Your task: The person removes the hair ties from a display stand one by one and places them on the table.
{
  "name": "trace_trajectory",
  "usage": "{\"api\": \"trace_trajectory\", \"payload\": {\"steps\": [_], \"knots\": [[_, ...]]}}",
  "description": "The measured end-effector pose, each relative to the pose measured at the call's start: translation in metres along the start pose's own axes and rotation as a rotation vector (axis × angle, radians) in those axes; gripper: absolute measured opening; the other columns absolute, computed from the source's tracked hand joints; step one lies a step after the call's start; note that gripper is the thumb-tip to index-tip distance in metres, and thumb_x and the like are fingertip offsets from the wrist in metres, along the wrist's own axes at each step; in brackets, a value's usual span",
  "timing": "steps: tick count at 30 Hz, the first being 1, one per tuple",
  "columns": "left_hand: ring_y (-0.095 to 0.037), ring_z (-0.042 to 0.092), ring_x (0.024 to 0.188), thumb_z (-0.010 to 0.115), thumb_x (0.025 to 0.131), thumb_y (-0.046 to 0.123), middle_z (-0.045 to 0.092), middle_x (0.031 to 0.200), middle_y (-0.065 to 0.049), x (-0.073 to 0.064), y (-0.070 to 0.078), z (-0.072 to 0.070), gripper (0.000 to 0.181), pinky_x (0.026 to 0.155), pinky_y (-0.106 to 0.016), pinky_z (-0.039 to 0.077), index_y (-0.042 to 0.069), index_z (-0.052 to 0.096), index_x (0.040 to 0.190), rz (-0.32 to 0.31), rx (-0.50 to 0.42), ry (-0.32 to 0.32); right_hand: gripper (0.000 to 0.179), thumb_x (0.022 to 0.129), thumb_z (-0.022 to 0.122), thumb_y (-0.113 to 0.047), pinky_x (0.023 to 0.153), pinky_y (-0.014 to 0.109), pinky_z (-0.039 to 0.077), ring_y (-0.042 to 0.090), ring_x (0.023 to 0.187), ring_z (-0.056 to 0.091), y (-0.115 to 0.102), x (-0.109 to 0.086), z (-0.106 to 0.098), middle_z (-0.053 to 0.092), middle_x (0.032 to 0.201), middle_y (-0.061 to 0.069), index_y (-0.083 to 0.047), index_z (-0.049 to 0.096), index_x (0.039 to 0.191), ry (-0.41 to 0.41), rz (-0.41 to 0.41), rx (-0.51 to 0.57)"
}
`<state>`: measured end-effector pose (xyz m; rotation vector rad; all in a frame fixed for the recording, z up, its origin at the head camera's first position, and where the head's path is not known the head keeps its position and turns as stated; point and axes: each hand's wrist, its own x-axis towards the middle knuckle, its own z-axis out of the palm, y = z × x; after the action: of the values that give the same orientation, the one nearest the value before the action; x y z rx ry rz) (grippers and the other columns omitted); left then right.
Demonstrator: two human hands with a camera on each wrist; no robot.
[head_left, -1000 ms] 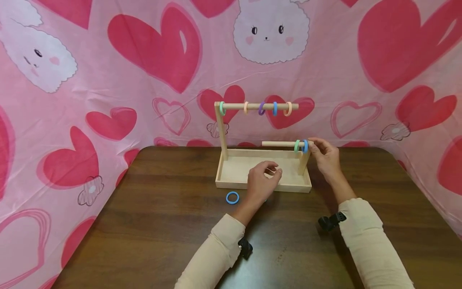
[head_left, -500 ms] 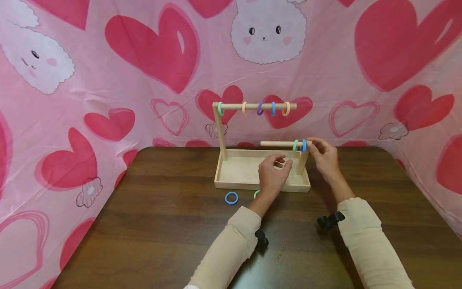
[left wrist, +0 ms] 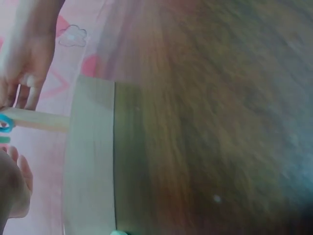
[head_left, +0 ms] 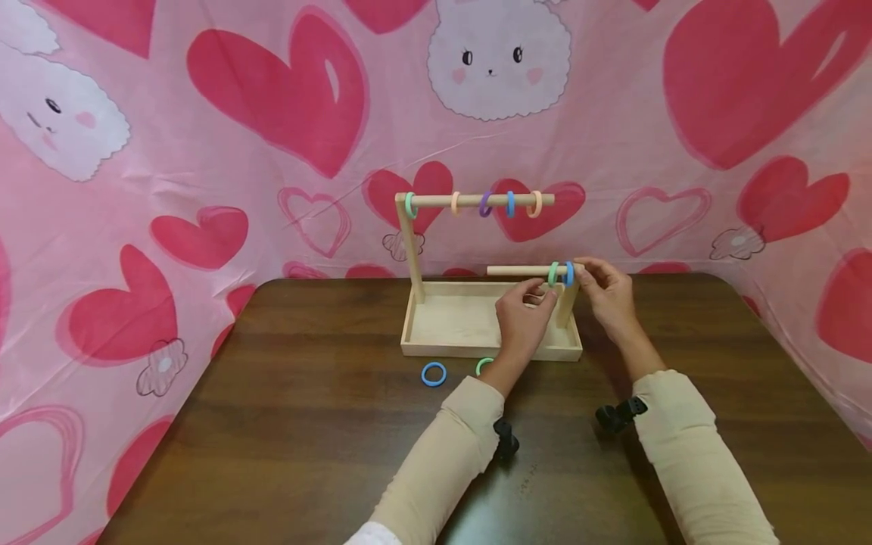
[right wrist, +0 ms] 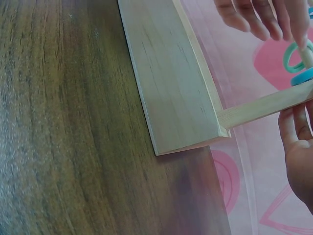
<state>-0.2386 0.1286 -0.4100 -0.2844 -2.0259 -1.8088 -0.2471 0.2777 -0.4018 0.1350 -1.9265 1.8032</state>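
Observation:
A wooden rack stands on a shallow wooden tray (head_left: 436,351) with two rods. On the lower rod (head_left: 511,270) hang a green ring (head_left: 553,274) and a blue ring (head_left: 569,274), close together near its right post (head_left: 568,306). My right hand (head_left: 609,295) pinches the top of that post, thumb in front, beside the blue ring. My left hand (head_left: 526,314) reaches over the tray, thumb and index fingertips right at the green ring's lower edge; I cannot tell whether they pinch it. In the right wrist view, the left fingers (right wrist: 264,19) hang beside the green ring (right wrist: 292,58).
The upper rod (head_left: 436,200) carries several rings, among them a purple ring (head_left: 486,204). In front of the tray, a blue ring (head_left: 433,374) and a partly hidden green ring (head_left: 484,365) lie on the dark table (head_left: 306,424). A pink heart-print cloth (head_left: 272,151) hangs behind.
My left hand has moved right and up to the green ring on the lower rod, uncovering part of the green ring on the table. My right hand stays at the post.

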Motion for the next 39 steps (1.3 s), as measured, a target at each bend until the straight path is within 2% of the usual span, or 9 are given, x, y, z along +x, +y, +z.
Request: {"api": "trace_trajectory", "payload": {"steps": [6, 12, 15, 22, 27, 30, 32, 37, 39], "knots": [[-0.023, 0.075, 0.077, 0.083, 0.084, 0.011, 0.077, 0.097, -0.015, 0.002, 0.002, 0.005, 0.022, 0.064, -0.011, 0.054, 0.001, 0.079, 0.103, -0.044, -0.063, 0.025, 0.019, 0.1, 0.062, -0.006, 0.069, 0.009, 0.052, -0.008, 0.077, 0.061, 0.001, 0.0, 0.001, 0.071, 0.087, -0.027, -0.021, 0.073, 0.103, 0.001, -0.007, -0.017], [-0.022, 0.076, 0.077, 0.083, 0.083, 0.009, 0.078, 0.098, -0.016, 0.003, 0.002, 0.008, 0.021, 0.062, -0.01, 0.053, 0.0, 0.079, 0.102, -0.094, -0.109, 0.037, 0.014, 0.1, 0.062, -0.005, 0.07, 0.008, 0.051, -0.008, 0.078, 0.06, 0.001, 0.001, 0.002, 0.07, 0.088, -0.027, -0.006, 0.072, 0.109, -0.008, -0.014, -0.04], [-0.019, 0.075, 0.075, 0.083, 0.083, 0.009, 0.079, 0.095, -0.015, 0.004, 0.002, 0.009, 0.019, 0.062, -0.011, 0.052, 0.001, 0.08, 0.1, -0.102, -0.109, 0.044, 0.015, 0.1, 0.061, -0.006, 0.07, 0.008, 0.051, -0.008, 0.079, 0.06, 0.001, 0.001, 0.003, 0.07, 0.088, -0.028, -0.005, 0.072, 0.11, -0.007, -0.01, -0.042], [-0.015, 0.073, 0.075, 0.08, 0.086, 0.009, 0.079, 0.089, -0.013, 0.006, 0.004, 0.009, 0.014, 0.063, -0.012, 0.052, 0.002, 0.081, 0.097, -0.086, -0.091, 0.032, 0.02, 0.1, 0.061, -0.007, 0.072, 0.008, 0.053, -0.009, 0.079, 0.06, 0.001, -0.001, 0.003, 0.07, 0.087, -0.028, -0.023, 0.073, 0.104, -0.012, -0.011, -0.039], [-0.018, 0.074, 0.079, 0.078, 0.088, 0.009, 0.08, 0.091, -0.013, 0.006, 0.005, 0.008, 0.013, 0.065, -0.011, 0.052, 0.001, 0.08, 0.099, -0.049, -0.055, 0.026, 0.022, 0.099, 0.062, -0.006, 0.071, 0.007, 0.051, -0.009, 0.079, 0.06, 0.0, -0.001, 0.003, 0.071, 0.088, -0.028, -0.024, 0.073, 0.103, -0.009, -0.011, -0.026], [-0.019, 0.075, 0.082, 0.077, 0.09, 0.011, 0.08, 0.093, -0.012, 0.007, 0.005, 0.006, 0.014, 0.065, -0.01, 0.051, 0.002, 0.08, 0.1, -0.037, -0.021, 0.028, 0.019, 0.099, 0.062, -0.005, 0.071, 0.007, 0.051, -0.009, 0.079, 0.06, 0.001, 0.0, 0.003, 0.071, 0.088, -0.027, -0.02, 0.074, 0.105, -0.002, -0.008, -0.019], [-0.019, 0.075, 0.083, 0.077, 0.091, 0.012, 0.08, 0.094, -0.012, 0.008, 0.004, 0.005, 0.015, 0.065, -0.01, 0.05, 0.002, 0.08, 0.101, -0.035, -0.006, 0.025, 0.016, 0.099, 0.061, -0.003, 0.071, 0.007, 0.051, -0.009, 0.079, 0.06, -0.003, -0.001, 0.003, 0.071, 0.088, -0.027, -0.007, 0.073, 0.109, -0.001, -0.001, -0.019], [-0.019, 0.075, 0.083, 0.076, 0.092, 0.014, 0.08, 0.094, -0.012, 0.009, 0.003, 0.003, 0.016, 0.065, -0.011, 0.05, 0.002, 0.08, 0.101, -0.042, -0.007, 0.026, 0.02, 0.099, 0.059, 0.001, 0.069, 0.007, 0.051, -0.008, 0.077, 0.059, -0.022, -0.006, 0.007, 0.07, 0.086, -0.027, 0.013, 0.066, 0.114, 0.0, 0.012, -0.035], [-0.02, 0.075, 0.084, 0.076, 0.092, 0.014, 0.08, 0.094, -0.013, 0.009, 0.003, 0.002, 0.016, 0.066, -0.011, 0.05, 0.002, 0.08, 0.101, -0.046, -0.011, 0.024, 0.019, 0.099, 0.059, 0.001, 0.069, 0.008, 0.051, -0.008, 0.076, 0.059, -0.026, -0.008, 0.008, 0.07, 0.085, -0.026, 0.012, 0.066, 0.112, 0.0, 0.01, -0.038]]}}
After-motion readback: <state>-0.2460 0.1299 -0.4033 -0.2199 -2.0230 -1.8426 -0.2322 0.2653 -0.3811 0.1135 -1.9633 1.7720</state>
